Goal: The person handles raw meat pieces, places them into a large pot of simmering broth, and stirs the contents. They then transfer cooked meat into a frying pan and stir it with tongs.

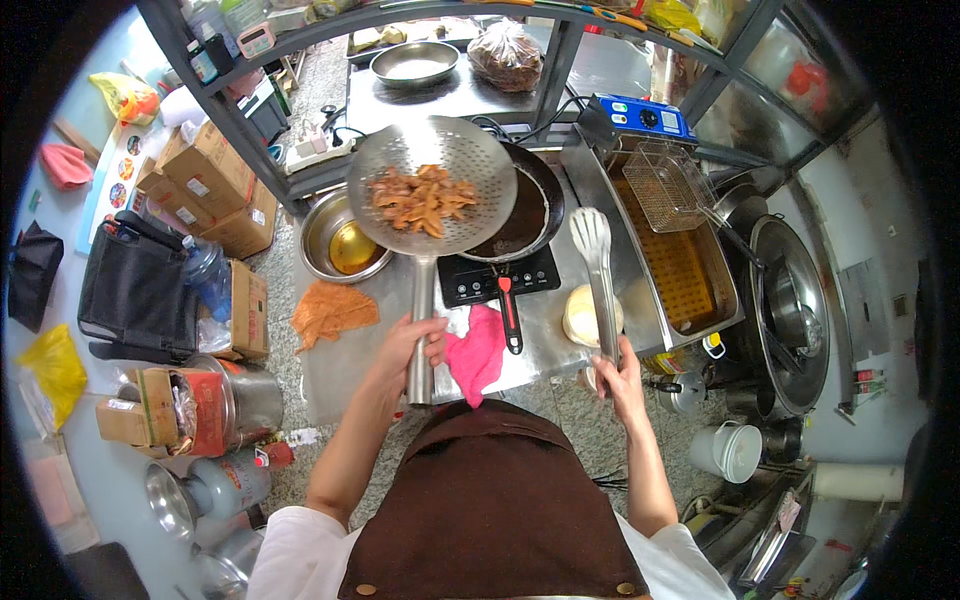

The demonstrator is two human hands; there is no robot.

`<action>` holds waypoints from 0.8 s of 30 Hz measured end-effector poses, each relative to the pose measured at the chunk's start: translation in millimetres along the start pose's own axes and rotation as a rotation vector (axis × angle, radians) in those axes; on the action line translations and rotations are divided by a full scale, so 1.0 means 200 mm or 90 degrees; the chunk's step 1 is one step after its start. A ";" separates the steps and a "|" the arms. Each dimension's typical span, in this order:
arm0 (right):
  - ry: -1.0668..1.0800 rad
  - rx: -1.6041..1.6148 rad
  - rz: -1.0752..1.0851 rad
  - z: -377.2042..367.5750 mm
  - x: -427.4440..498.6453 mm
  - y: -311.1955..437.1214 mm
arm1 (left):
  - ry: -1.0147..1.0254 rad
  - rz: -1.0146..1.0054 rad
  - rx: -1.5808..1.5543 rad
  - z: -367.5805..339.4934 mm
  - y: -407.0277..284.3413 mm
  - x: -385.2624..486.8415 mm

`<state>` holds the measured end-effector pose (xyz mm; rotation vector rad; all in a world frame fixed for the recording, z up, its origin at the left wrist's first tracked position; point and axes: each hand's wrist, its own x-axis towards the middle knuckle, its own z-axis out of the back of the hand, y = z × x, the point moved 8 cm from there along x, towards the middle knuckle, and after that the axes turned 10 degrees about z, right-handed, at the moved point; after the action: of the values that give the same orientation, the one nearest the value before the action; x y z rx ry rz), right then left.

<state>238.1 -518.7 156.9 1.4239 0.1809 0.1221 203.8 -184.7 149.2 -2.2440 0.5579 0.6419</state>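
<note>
My left hand (412, 346) grips the steel handle of a perforated metal strainer ladle (480, 161), which holds a heap of browned fried pieces (424, 196). The ladle hangs over the gap between a steel bowl (311, 244) with yellow oil (351, 244) in it and a black frying pan (551, 217) on an induction cooker (465, 281). The pan's inside is dark, and the ladle hides part of it. In my right hand (619, 375) are metal tongs (598, 255), held upright in the view over a round container with pale contents (577, 315).
An orange cloth (334, 311) and a pink cloth (478, 352) lie on the steel table (330, 382). To the right stands a deep fryer (679, 277) with oil and a wire basket (667, 187). A metal shelf frame (559, 71) crosses behind; cardboard boxes (210, 172) are left.
</note>
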 end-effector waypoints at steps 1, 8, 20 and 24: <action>0.009 -0.014 -0.008 0.01 0.05 0.00 | 0.032 0.021 0.011 -0.04 0.02 0.05; 0.018 -0.266 -0.013 0.08 0.46 0.07 | 0.085 0.110 -0.003 -0.15 0.12 0.38; 0.286 -0.688 0.132 -0.15 0.97 0.18 | 0.072 0.159 -0.056 -0.13 0.19 0.57; 0.333 -0.758 0.124 -0.21 1.06 0.15 | 0.082 0.181 -0.083 -0.12 0.22 0.63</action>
<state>439.0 -431.9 169.9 0.1934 0.3239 0.6479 283.6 -255.5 66.9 -2.3608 0.9362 0.6932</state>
